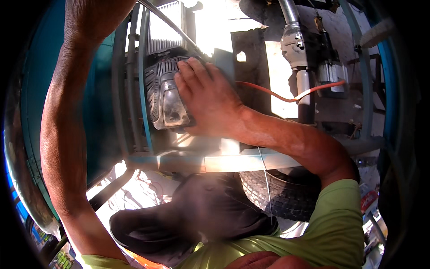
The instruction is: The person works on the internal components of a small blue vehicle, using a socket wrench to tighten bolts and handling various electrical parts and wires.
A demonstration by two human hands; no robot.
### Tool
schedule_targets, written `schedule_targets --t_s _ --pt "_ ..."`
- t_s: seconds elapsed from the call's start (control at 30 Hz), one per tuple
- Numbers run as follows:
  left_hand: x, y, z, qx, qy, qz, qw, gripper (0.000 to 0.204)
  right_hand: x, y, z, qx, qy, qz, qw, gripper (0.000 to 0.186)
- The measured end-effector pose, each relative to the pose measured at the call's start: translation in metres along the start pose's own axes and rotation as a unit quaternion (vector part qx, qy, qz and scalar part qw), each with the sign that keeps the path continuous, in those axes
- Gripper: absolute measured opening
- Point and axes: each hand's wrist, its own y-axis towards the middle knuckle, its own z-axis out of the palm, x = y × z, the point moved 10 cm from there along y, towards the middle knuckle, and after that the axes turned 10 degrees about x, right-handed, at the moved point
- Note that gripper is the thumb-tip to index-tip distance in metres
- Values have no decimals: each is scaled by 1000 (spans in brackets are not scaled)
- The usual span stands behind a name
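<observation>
My right hand point(208, 101) lies over the side of a black ribbed housing point(154, 85) with a cloudy, see-through cover point(174, 105), its fingers bent over the upper edge. The housing sits inside a blue-grey metal frame point(179, 162), and its far right side is hidden under my palm. My left hand point(101, 18) is raised at the upper left beside the frame. Its fingers are cut off by the picture's top edge, so what they hold does not show. A thin metal rod point(172, 27) slants from near that hand down towards the housing.
Behind the housing stands a silver finned block point(166, 24). An orange cable point(286, 97) crosses to a metal axle point(306, 85) with a motor point(331, 78) at the right. A knobbly tyre point(286, 193) lies below the frame's near bar. A teal panel point(101, 103) rises at the left.
</observation>
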Motion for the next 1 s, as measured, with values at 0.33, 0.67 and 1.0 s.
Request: schedule_targets --t_s 0.33,0.67,1.0 --pt "-19 -24 -3 -160 -220 242 931 46 -1 -2 -2 -3 29 -2 1000 110" --pt "-16 6 46 67 -822 149 546 52 0 -2 1 -6 -8 -18 1000 102" --pt "-17 21 86 454 -628 -106 624 41 -2 -4 2 -3 10 -14 1000 104"
